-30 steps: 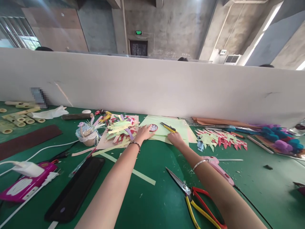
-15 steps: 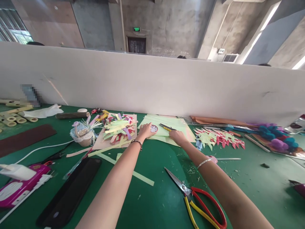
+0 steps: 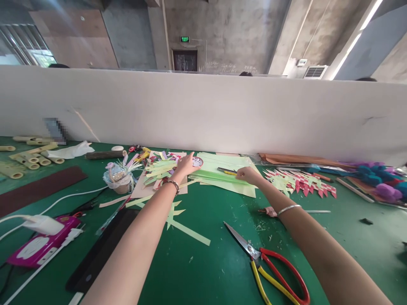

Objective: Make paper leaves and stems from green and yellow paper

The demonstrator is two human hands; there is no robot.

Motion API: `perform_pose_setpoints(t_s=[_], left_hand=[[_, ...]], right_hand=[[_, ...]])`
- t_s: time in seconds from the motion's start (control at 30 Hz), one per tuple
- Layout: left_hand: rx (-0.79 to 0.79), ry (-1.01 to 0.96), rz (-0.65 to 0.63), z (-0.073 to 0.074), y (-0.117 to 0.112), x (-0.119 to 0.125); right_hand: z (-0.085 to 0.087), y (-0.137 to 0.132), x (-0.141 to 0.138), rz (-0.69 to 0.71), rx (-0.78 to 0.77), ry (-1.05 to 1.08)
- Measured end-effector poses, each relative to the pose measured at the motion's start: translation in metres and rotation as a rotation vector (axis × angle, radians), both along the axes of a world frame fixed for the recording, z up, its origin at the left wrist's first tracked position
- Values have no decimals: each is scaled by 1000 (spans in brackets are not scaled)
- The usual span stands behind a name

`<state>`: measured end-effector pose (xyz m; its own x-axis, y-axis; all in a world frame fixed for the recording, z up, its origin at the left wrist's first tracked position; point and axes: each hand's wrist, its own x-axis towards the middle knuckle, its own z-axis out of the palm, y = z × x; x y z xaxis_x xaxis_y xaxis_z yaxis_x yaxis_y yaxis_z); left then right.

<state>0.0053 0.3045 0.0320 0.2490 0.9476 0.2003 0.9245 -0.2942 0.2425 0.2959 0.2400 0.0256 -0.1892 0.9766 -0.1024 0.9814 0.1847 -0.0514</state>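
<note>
My left hand point(image 3: 186, 164) is closed around the edge of what looks like a roll of tape point(image 3: 197, 161), round with a red rim, over the left side of light green paper sheets point(image 3: 216, 159). My right hand point(image 3: 249, 174) has its fingers curled closed at the right part of the sheets; what they pinch, if anything, is hidden. Just left of it a yellow and black utility knife point(image 3: 227, 171) lies on the paper. Nearer to me, between my forearms, lie large scissors point(image 3: 251, 250) with red and yellow handles.
Cut paper strips point(image 3: 162, 169) pile up on the left beside a small wrapped basket point(image 3: 119, 180). A black phone-like slab point(image 3: 101, 250) and a magenta power strip point(image 3: 44, 243) lie nearer left. Red and green woven paper point(image 3: 305, 182) lies right; a white partition point(image 3: 203, 114) stands behind.
My left hand has moved left with the round roll. My right hand has shifted right and slightly away, leaving a small gap to the knife. The view has turned slightly.
</note>
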Motion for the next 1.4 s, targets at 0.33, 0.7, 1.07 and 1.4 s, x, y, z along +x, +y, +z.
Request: perform_pose_setpoints(t_s=[0.33,0.7,1.07,1.4], left_hand=[[38,-84,51,32,-9,-9],[-43,-72,10,41,-24,-12],[-135,-36,13,18,-28,-4],[-152,44,16,-15,-18,25]], right_hand=[[8,8,3,-57,233,47],[52,17,-3,-46,548,115],[90,9,11,-241,779,253],[146,-36,6,-210,1134,314]])
